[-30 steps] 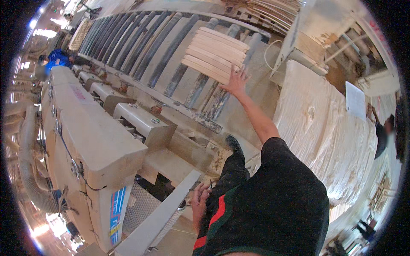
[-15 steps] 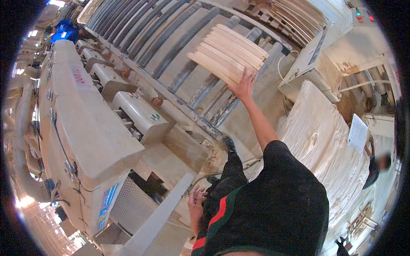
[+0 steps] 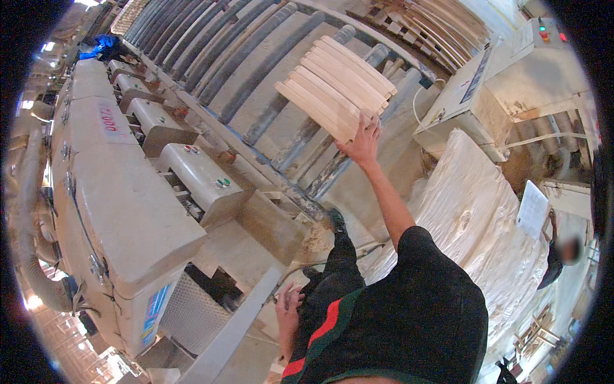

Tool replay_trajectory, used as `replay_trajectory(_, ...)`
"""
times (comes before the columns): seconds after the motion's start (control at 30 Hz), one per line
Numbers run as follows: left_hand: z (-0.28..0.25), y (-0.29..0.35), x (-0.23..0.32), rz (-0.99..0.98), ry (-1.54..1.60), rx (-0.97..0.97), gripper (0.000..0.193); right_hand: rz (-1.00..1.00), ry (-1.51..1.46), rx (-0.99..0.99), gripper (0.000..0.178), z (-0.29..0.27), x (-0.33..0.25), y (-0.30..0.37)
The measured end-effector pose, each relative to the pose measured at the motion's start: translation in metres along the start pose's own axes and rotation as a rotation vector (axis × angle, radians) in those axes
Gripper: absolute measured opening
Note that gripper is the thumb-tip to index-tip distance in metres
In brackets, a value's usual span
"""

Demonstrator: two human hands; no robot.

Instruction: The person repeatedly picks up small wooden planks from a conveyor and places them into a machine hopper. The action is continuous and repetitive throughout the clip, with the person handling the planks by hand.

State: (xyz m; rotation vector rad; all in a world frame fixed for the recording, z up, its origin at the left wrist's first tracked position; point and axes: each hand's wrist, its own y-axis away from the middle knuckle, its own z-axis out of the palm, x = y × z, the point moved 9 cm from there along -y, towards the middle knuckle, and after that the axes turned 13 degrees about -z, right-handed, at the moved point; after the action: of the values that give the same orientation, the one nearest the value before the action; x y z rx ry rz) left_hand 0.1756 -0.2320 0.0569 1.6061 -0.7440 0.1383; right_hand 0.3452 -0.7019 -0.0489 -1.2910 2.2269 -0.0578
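Pale wooden slats (image 3: pixel 339 80) lie side by side in a row across the rollers. My right hand (image 3: pixel 363 139) reaches out to the near end of this row, fingers spread against the closest slats and thumb apart. Low beside my dark trousers hangs my left hand (image 3: pixel 289 299), its fingers loosely bent and apart, with nothing in it. Beneath the slats run the dark, dusty rollers (image 3: pixel 259 105) of a conveyor.
Left of me stands a long dusty machine (image 3: pixel 128 205) with button boxes (image 3: pixel 198 171). A control cabinet (image 3: pixel 470 109) is at the far right, near a plastic-wrapped stack (image 3: pixel 460 205). Another person (image 3: pixel 551 265) holds a white sheet (image 3: pixel 533 210) there. More wood strips (image 3: pixel 441 32) lie behind.
The whole view has shifted slightly. My right hand stays at the near end of the slats, and my left hand still hangs by my leg.
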Motion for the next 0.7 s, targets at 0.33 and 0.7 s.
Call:
replay_trajectory(0.33,0.009,-0.01,-0.004,0.004,-0.003,-0.046,0.04,0.027,-0.061,-0.04,0.11,0.013,-0.002,0.007)
replay_trajectory(0.7,0.006,-0.011,0.004,0.011,-0.015,-0.011,0.042,0.272,0.142,-0.19,0.109,-0.007,-0.032,0.061)
